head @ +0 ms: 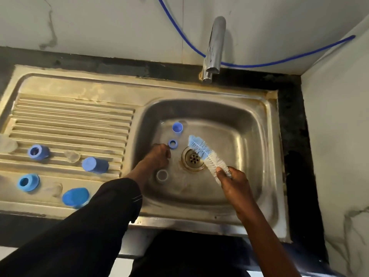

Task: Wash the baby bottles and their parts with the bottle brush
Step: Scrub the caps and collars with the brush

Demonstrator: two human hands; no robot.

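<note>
In the steel sink basin (245, 136), my right hand (233, 184) grips the bottle brush (201, 149) low on its white bristles; the blue-and-white head points up-left over the drain (193, 158). My left hand (157, 156) reaches into the basin with loosely curled fingers, its fingertips beside a small blue ring (172, 143) but not around it. Behind the ring a blue cap (177, 128) stands on the basin floor. A clear round part (162, 175) lies just right of my left wrist.
On the ribbed drainboard (69, 120) at left lie two blue collars (38, 152) (28, 182), two blue caps (95, 165) (75, 196), clear teats (71, 155) (57, 188) and a clear piece (8, 144) at the edge. A chrome tap (213, 48) overhangs the basin; no water runs.
</note>
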